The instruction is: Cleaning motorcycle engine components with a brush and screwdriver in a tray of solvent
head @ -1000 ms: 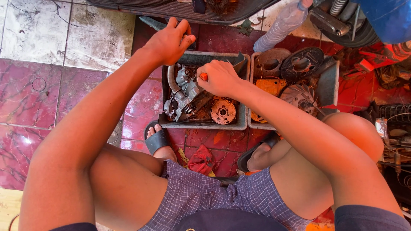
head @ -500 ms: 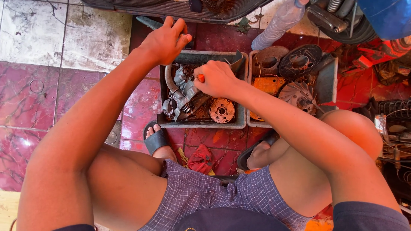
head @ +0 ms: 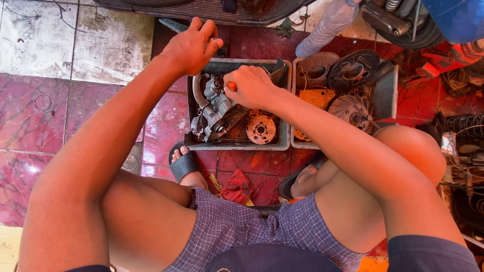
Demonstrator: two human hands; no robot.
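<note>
Two bare knees frame the shot, checked shorts (head: 242,226) nearest the camera, and a black sandal (head: 184,165) planted on the red marbled floor (head: 65,121) just short of the trays. A crumpled red rag (head: 236,187) lies between the feet.

Over the grey tray (head: 237,146) now: the right hand (head: 251,86) is balled into a tight fist, fingers (head: 241,93) wrapped hard round an orange-handled tool (head: 231,86), only a stub of the handle peeking out by the thumb. That fist sits right on top of the grey metal engine part (head: 214,111), which lies in the left half of the tray, a curved pipe along its side. Just beside it, in the same tray, a round rusty gear plate (head: 260,129) lies flat.

Further out, the left hand (head: 191,45) hovers past the tray's far left corner, fingers (head: 207,31) curled in and nearly closed; whether they pinch anything, I cannot tell.

To the right, a second tray (head: 385,93) touches the first, loaded with a finned rotor (head: 353,110), a dark round plate (head: 353,70) and an orange piece (head: 315,98). Beyond it, a clear plastic bottle (head: 327,25) leans at the far edge.
</note>
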